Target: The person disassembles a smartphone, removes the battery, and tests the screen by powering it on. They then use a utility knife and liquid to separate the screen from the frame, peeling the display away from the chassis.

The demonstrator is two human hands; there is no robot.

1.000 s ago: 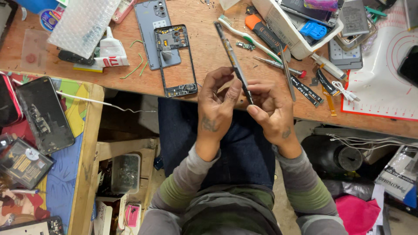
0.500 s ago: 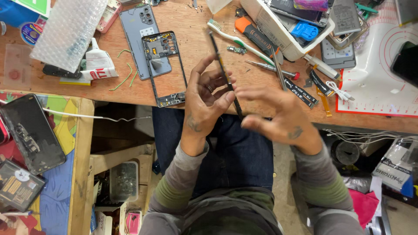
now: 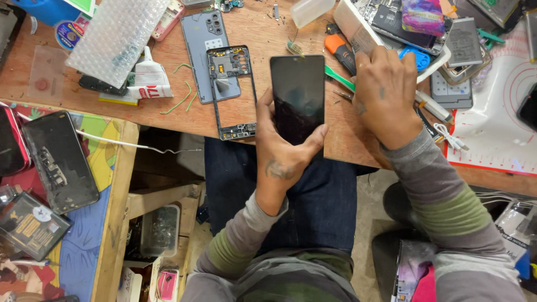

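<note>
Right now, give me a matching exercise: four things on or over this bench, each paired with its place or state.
1 black screen panel
2 right hand
3 phone frame
4 bubble wrap

a far left of the bench
b lying on the grey back cover
c held upright in the left hand
d resting palm down among the tools

1-c, 2-d, 3-b, 4-a

Wooden counter (image 3: 251, 120) spanning the upper field, its surface worn and scratched. To the left, a lower side table (image 3: 114, 223) with a wooden edge and a colourful patterned top; beneath, a grey concrete floor (image 3: 369, 196) under even light.
</note>
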